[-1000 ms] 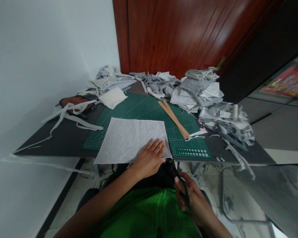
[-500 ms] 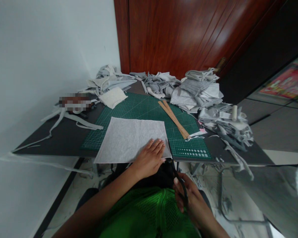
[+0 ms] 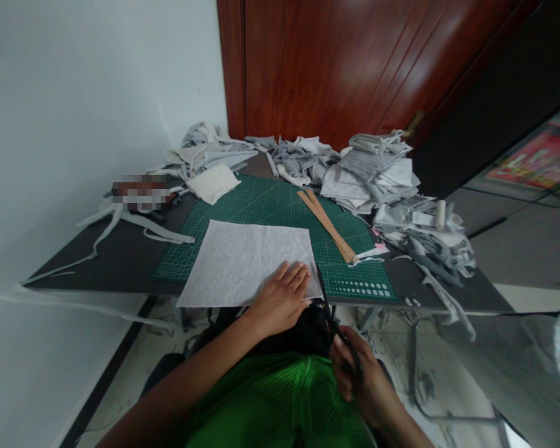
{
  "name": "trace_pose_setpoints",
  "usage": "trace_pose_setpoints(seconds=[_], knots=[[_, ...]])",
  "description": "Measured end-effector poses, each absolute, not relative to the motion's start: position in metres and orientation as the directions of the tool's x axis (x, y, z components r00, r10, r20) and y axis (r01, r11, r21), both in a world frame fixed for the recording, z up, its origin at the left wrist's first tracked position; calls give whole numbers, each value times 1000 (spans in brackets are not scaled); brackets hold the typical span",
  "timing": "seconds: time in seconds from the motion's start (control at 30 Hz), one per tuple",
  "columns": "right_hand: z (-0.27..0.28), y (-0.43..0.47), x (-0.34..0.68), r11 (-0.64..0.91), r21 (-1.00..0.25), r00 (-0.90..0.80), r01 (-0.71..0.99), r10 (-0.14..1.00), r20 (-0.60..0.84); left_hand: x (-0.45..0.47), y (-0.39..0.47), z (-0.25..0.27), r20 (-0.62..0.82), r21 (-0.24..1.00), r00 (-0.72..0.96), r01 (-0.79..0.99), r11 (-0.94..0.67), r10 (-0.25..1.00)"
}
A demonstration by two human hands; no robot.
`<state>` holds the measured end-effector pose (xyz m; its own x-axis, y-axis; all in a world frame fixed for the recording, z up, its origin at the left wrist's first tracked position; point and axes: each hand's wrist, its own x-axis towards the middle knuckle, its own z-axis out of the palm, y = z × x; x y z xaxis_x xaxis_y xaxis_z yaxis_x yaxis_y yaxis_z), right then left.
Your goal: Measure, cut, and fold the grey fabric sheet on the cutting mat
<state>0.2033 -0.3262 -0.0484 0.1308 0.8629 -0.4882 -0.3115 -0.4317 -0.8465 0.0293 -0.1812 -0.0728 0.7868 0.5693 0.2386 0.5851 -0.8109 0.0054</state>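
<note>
A light grey piece of fabric (image 3: 247,255) lies flat on the green cutting mat (image 3: 270,196), its near edge reaching past the table's front. My left hand (image 3: 284,295) rests on the fabric's near right corner with the fingers stretched out flat. Black scissors (image 3: 332,320) are gripped by my right hand (image 3: 354,364) below the table edge. Their blades point away from me along the fabric's right edge. Whether cloth lies between the blades, I cannot tell.
Two crossed wooden rulers (image 3: 329,227) lie on the mat's right part. Folded grey cloth (image 3: 371,171) is stacked behind them, with scraps (image 3: 424,230) to its right. More cloth (image 3: 205,149) and loose strips (image 3: 156,233) lie on the left, before a wooden door (image 3: 317,68).
The scissors in my right hand have shifted slightly, and more of the blades shows along the fabric's right edge. My left hand and the fabric have stayed in place.
</note>
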Motion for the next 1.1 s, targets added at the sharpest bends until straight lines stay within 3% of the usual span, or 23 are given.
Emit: trace_pose_setpoints(seconds=[0.3,0.67,1.1], knots=[[-59,-324,205,-380,-889,125,-255,899,-420,30,-181,-73,231,0,787,589,-808,573],[-50,-321,204,-441,-857,140,-266,862,-487,29,-181,-70,216,5,793,582,-813,570],[-54,-331,204,-411,-882,126,-233,886,-446,30,-181,-69,207,12,796,579,-815,569]])
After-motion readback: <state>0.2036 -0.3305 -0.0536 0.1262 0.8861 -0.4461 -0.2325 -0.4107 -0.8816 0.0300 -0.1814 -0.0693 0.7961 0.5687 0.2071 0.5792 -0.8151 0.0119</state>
